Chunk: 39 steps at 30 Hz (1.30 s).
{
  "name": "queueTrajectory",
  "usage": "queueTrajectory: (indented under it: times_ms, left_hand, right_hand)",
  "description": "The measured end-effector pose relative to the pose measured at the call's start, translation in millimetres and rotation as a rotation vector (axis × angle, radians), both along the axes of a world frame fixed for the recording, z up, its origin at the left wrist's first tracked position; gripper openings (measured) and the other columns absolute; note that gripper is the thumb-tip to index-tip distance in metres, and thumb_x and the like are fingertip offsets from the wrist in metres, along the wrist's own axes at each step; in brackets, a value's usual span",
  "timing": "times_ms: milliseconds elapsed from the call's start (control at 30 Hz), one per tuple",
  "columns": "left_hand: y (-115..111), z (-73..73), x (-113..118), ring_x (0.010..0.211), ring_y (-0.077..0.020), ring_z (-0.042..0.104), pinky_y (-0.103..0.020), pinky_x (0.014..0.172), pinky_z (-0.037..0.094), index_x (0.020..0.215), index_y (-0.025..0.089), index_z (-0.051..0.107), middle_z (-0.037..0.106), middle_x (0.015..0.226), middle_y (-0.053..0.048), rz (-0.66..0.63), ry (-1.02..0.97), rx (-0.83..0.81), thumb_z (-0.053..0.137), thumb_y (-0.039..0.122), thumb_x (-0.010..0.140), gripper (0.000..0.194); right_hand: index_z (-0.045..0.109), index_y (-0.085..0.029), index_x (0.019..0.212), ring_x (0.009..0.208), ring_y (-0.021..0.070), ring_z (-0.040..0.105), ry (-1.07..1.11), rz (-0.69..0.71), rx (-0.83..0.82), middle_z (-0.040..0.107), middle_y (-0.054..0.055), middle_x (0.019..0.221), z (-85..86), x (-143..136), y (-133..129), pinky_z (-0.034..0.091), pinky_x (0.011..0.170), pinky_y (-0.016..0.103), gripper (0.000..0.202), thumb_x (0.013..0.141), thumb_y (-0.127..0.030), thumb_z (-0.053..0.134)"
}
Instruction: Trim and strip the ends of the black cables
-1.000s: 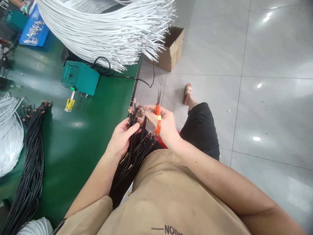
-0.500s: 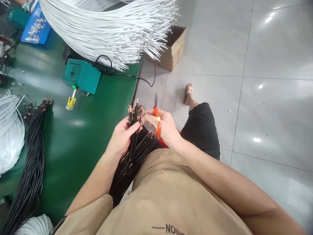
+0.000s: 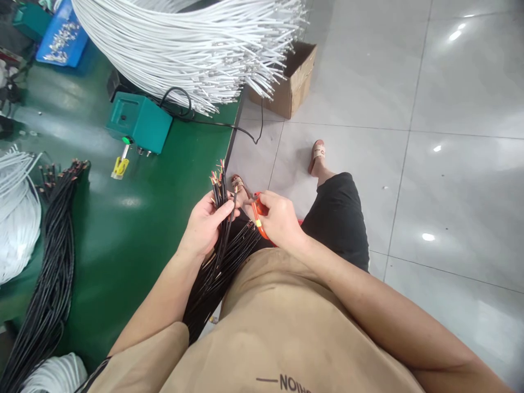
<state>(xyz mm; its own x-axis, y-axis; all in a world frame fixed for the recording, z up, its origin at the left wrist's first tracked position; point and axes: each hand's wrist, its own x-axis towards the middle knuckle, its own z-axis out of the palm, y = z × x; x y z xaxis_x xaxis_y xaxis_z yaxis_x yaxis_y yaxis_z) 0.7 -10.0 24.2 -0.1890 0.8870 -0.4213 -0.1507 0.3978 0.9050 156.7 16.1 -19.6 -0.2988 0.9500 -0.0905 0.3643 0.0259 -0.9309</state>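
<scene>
My left hand [image 3: 207, 221] is wrapped round several black cables [image 3: 224, 232], whose ends fan out above the fingers with red and yellow inner wires showing. One cable stands apart, pinched near its tip under the thumb. Orange-handled scissors [image 3: 259, 221] with a yellow band are in my right hand [image 3: 280, 218], close to the right of that cable. Their blades point up and left towards the cable end and are partly hidden. More black cables [image 3: 237, 254] lie across my lap below both hands.
On the green table [image 3: 135, 234] are a teal device [image 3: 141, 123] with a yellow clip, a large white cable bundle [image 3: 184, 54], black cables [image 3: 59, 245] and a blue tray [image 3: 76, 52]. A cardboard box [image 3: 301, 82] stands on the floor.
The scissors have swung from pointing away from me to pointing left at the separate cable. My right fingers have moved slightly off that cable; my left hand still holds its bunch.
</scene>
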Motion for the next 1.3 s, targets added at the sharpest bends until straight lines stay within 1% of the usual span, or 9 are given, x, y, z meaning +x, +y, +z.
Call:
queueTrajectory:
  times_ms: [67, 167, 300, 467, 600, 733, 967, 1100, 1300]
  left_hand:
    - [-0.1, 0.5, 0.0, 0.062, -0.0073, 0.060, -0.020, 0.061, 0.048, 0.089, 0.017, 0.060, 0.067, 0.079, 0.000, -0.004, -0.009, 0.005, 0.076, 0.023, 0.072, 0.024]
    - [-0.4, 0.7, -0.1, 0.060, -0.0077, 0.060, -0.021, 0.060, 0.048, 0.092, 0.019, 0.059, 0.068, 0.080, 0.000, -0.022, -0.025, 0.015, 0.075, 0.022, 0.072, 0.026]
    - [-0.7, 1.0, 0.6, 0.062, -0.0085, 0.059, -0.021, 0.059, 0.047, 0.099, 0.021, 0.060, 0.066, 0.082, 0.000, -0.062, -0.049, 0.052, 0.074, 0.022, 0.074, 0.029]
    - [-2.1, 1.0, -0.2, 0.061, -0.0084, 0.056, -0.022, 0.057, 0.044, 0.100, 0.020, 0.063, 0.064, 0.082, -0.001, -0.138, -0.045, 0.061, 0.071, 0.024, 0.077, 0.025]
    - [-3.1, -0.7, -3.0, 0.061, -0.0084, 0.055, -0.021, 0.055, 0.040, 0.100, 0.018, 0.066, 0.064, 0.082, -0.002, -0.171, -0.013, 0.053, 0.071, 0.026, 0.078, 0.024]
    - [-2.9, 0.0, -4.4, 0.063, -0.0092, 0.055, -0.022, 0.056, 0.039, 0.100, 0.017, 0.068, 0.065, 0.082, -0.002, -0.189, -0.023, 0.045, 0.072, 0.025, 0.077, 0.024]
    - [-2.0, 1.7, -7.0, 0.063, -0.0106, 0.055, -0.023, 0.055, 0.038, 0.103, 0.017, 0.069, 0.066, 0.081, -0.003, -0.215, -0.021, 0.052, 0.073, 0.025, 0.075, 0.029]
    - [-1.7, 1.9, -9.1, 0.063, -0.0097, 0.054, -0.022, 0.054, 0.037, 0.103, 0.019, 0.069, 0.064, 0.078, -0.002, -0.250, -0.009, 0.076, 0.072, 0.024, 0.077, 0.027]
    - [-1.3, 2.6, -9.5, 0.061, -0.0102, 0.053, -0.023, 0.053, 0.036, 0.099, 0.018, 0.070, 0.064, 0.075, -0.002, -0.248, 0.012, 0.065, 0.073, 0.026, 0.076, 0.025]
  right_hand:
    - [0.056, -0.018, 0.064, 0.059, 0.0112, 0.042, -0.137, 0.016, 0.146, 0.053, 0.000, 0.068, -4.5, 2.0, -2.4, 0.030, 0.057, 0.026, 0.020, 0.081, -0.027, 0.057]
    - [0.058, -0.017, 0.069, 0.063, 0.0131, 0.044, -0.290, 0.037, 0.291, 0.053, 0.001, 0.069, -10.3, 3.7, -3.9, 0.030, 0.062, 0.028, 0.016, 0.082, -0.026, 0.056]
    - [0.061, -0.016, 0.075, 0.068, 0.0158, 0.046, -0.427, 0.055, 0.436, 0.056, 0.004, 0.071, -14.4, 4.9, -2.2, 0.027, 0.064, 0.030, 0.013, 0.082, -0.021, 0.052]
    - [0.064, -0.015, 0.080, 0.070, 0.0181, 0.046, -0.513, 0.094, 0.559, 0.058, 0.006, 0.074, -15.3, 8.7, 2.0, 0.024, 0.064, 0.032, 0.017, 0.085, -0.023, 0.050]
    - [0.064, -0.014, 0.081, 0.069, 0.0180, 0.045, -0.534, 0.153, 0.585, 0.059, 0.006, 0.074, -15.5, 13.8, 5.8, 0.024, 0.064, 0.032, 0.018, 0.085, -0.023, 0.050]
    - [0.064, -0.014, 0.080, 0.069, 0.0172, 0.047, -0.507, 0.208, 0.599, 0.059, 0.006, 0.074, -14.5, 19.8, 10.0, 0.025, 0.065, 0.032, 0.019, 0.087, -0.026, 0.051]
    - [0.065, -0.015, 0.077, 0.068, 0.0163, 0.047, -0.459, 0.249, 0.548, 0.058, 0.004, 0.071, -10.1, 24.2, 13.5, 0.027, 0.065, 0.031, 0.024, 0.088, -0.032, 0.052]
    - [0.064, -0.016, 0.074, 0.063, 0.0145, 0.046, -0.426, 0.286, 0.496, 0.056, 0.003, 0.067, -9.2, 25.1, 13.9, 0.028, 0.065, 0.030, 0.025, 0.089, -0.033, 0.053]
    - [0.066, -0.014, 0.076, 0.059, 0.0149, 0.043, -0.494, 0.301, 0.551, 0.057, 0.005, 0.066, -6.7, 29.4, 16.1, 0.026, 0.062, 0.031, 0.030, 0.091, -0.034, 0.049]
